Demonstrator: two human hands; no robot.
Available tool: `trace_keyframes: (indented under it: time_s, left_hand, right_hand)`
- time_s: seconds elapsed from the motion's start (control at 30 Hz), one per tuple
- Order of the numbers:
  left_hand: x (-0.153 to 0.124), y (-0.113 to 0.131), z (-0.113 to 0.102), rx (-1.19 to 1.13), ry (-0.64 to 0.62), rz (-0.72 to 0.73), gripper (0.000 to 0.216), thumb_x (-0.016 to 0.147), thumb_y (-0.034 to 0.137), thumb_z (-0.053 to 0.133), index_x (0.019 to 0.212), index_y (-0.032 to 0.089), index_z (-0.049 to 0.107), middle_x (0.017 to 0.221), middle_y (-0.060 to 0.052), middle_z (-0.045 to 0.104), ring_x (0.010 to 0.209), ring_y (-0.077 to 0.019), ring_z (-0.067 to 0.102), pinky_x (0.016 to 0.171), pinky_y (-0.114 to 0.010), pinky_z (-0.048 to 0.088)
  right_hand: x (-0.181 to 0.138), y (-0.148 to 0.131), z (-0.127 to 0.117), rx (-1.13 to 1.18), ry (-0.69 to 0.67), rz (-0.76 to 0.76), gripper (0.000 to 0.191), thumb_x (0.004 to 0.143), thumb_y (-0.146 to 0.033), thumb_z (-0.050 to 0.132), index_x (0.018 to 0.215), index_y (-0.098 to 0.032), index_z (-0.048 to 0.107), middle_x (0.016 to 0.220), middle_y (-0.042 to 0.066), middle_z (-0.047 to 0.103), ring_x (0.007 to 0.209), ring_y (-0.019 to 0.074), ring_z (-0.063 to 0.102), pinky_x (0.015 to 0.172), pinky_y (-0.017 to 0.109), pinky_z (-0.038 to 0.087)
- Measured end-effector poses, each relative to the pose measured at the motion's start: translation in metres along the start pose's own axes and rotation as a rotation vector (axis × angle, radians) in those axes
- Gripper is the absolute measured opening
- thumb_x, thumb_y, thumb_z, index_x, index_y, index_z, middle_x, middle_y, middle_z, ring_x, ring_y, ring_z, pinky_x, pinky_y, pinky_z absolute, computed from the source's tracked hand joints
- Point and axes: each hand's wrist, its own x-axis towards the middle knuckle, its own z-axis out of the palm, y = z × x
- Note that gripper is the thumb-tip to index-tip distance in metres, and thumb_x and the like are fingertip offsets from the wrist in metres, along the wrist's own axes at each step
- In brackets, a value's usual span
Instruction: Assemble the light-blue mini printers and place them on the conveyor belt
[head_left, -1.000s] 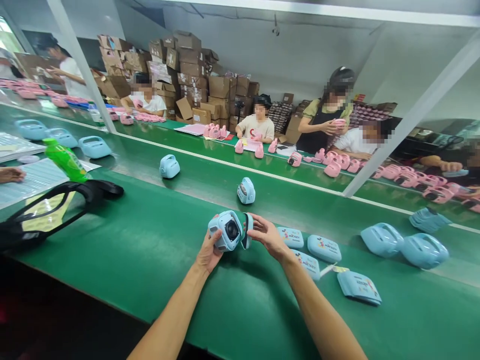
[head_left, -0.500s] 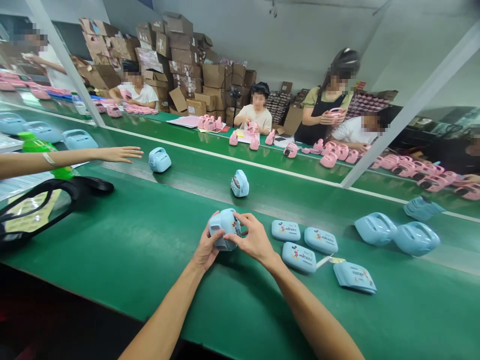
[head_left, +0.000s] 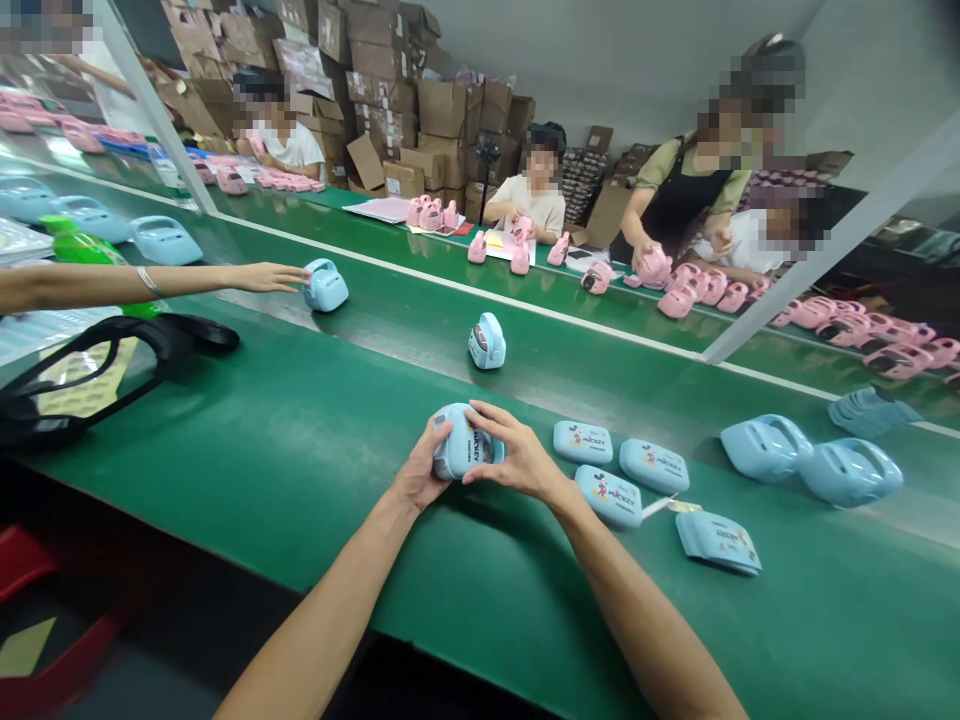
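Note:
Above the green work surface, my left hand is closed around the left side of a light-blue plastic housing with a Mickey print. The fingers and thumb of my right hand grip its right end, near the handle loop. To the right lie three light-blue Mickey-printed panels. A small stack of similar panels lies beyond them, beside a white strip. Another light-blue housing with a handle stands on the belt ahead of my hands.
From the left a co-worker's hand reaches to a light-blue housing. A black strap-like object and a green bottle lie at left. Two light-blue shells sit at right. Across the belt, people handle pink housings.
The housing in my hands has turned, so its printed face shows more toward me. The co-worker's hand has reached the housing at left. The view has shifted slightly.

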Motion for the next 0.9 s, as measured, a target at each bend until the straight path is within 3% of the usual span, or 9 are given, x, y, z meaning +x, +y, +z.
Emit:
trace_keyframes:
  time_s: [0.13, 0.3, 0.47, 0.57, 0.77, 0.9]
  left_hand:
    - [-0.001, -0.001, 0.000, 0.006, 0.000, -0.064, 0.055, 0.075, 0.026, 0.084, 0.126, 0.023, 0.064, 0.109, -0.009, 0.075, 0.095, -0.0277, 0.073, 0.084, -0.039, 0.060]
    - [-0.002, 0.005, 0.003, -0.124, 0.041, -0.238, 0.055, 0.084, 0.034, 0.073, 0.134, 0.015, 0.059, 0.104, -0.012, 0.077, 0.089, -0.0285, 0.074, 0.080, -0.042, 0.061]
    - [-0.003, 0.012, 0.003, -0.190, 0.008, -0.329, 0.063, 0.086, 0.041, 0.070, 0.141, 0.017, 0.052, 0.108, -0.012, 0.077, 0.092, -0.0305, 0.075, 0.083, -0.049, 0.061]
    - [-0.002, 0.013, 0.004, -0.175, 0.034, -0.322, 0.061, 0.086, 0.041, 0.070, 0.140, 0.019, 0.053, 0.107, -0.010, 0.077, 0.090, -0.0296, 0.075, 0.083, -0.050, 0.062]
    - [-0.004, 0.008, 0.011, -0.041, 0.012, -0.225, 0.050, 0.078, 0.031, 0.080, 0.122, 0.017, 0.062, 0.102, -0.008, 0.076, 0.090, -0.0248, 0.074, 0.081, -0.035, 0.063]
    - [-0.005, 0.005, 0.014, 0.043, 0.016, -0.108, 0.056, 0.071, 0.029, 0.087, 0.121, 0.023, 0.060, 0.105, -0.004, 0.073, 0.090, -0.0221, 0.072, 0.079, -0.033, 0.062]
  right_hand:
    - [-0.001, 0.003, 0.000, 0.064, 0.005, 0.031, 0.091, 0.066, -0.056, 0.089, 0.146, -0.029, 0.055, 0.156, 0.012, 0.049, 0.146, 0.0317, 0.044, 0.123, 0.050, 0.033]
    - [-0.001, 0.013, -0.015, 0.327, -0.038, 0.103, 0.072, 0.089, -0.051, 0.069, 0.153, -0.026, 0.047, 0.158, 0.008, 0.047, 0.149, 0.0286, 0.042, 0.125, 0.051, 0.029]
    - [0.001, 0.017, -0.025, 0.275, -0.007, 0.094, 0.061, 0.088, -0.044, 0.069, 0.145, -0.024, 0.058, 0.154, 0.009, 0.052, 0.148, 0.0303, 0.043, 0.125, 0.053, 0.028]
    - [0.002, 0.011, -0.022, 0.203, -0.011, 0.069, 0.060, 0.088, -0.046, 0.070, 0.144, -0.026, 0.059, 0.153, 0.009, 0.054, 0.146, 0.0302, 0.045, 0.124, 0.053, 0.031]
    - [0.000, 0.002, -0.003, 0.005, -0.027, -0.033, 0.098, 0.063, -0.059, 0.089, 0.148, -0.025, 0.053, 0.159, 0.019, 0.043, 0.148, 0.0369, 0.041, 0.120, 0.056, 0.035]
    - [-0.001, 0.006, 0.003, -0.021, -0.011, -0.049, 0.093, 0.065, -0.058, 0.089, 0.147, -0.031, 0.054, 0.157, 0.016, 0.047, 0.146, 0.0358, 0.044, 0.118, 0.056, 0.038]
